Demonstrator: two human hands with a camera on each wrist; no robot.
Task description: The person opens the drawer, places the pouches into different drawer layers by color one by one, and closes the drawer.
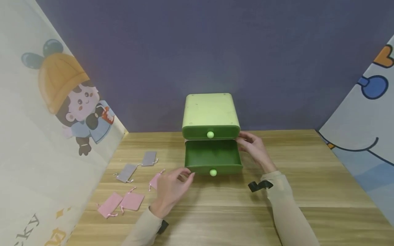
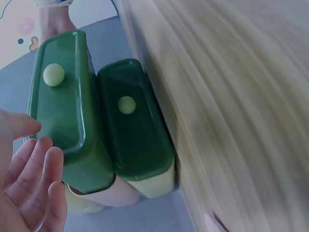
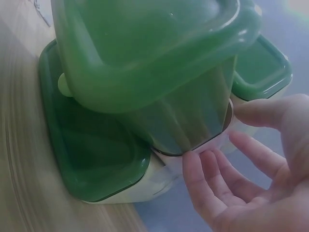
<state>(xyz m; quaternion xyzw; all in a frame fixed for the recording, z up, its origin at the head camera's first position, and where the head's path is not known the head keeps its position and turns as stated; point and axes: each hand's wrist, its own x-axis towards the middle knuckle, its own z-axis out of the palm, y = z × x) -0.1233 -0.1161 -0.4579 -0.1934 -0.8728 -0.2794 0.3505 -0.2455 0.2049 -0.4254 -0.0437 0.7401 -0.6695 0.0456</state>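
A small drawer cabinet (image 1: 211, 109) has its middle drawer (image 1: 212, 153) pulled out, with nothing lying in it. Its top drawer (image 1: 210, 132), with a round light-green knob, is closed; the closed bottom drawer (image 2: 130, 128) shows in the wrist views. At the left front corner of the pulled-out drawer is my left hand (image 1: 173, 188), loosely bent, thumb and fingertips right at the edge. My right hand (image 1: 254, 149) rests on the cabinet's right side, fingertips against the pinkish middle tier and thumb spread away from them.
To the left on the wooden table (image 1: 301, 198) lie two grey drawstring pouches (image 1: 127, 172) and several pink ones (image 1: 132, 201). A dark blue wall (image 1: 212, 44) stands right behind the cabinet, with printed panels (image 1: 27, 112) on both sides.
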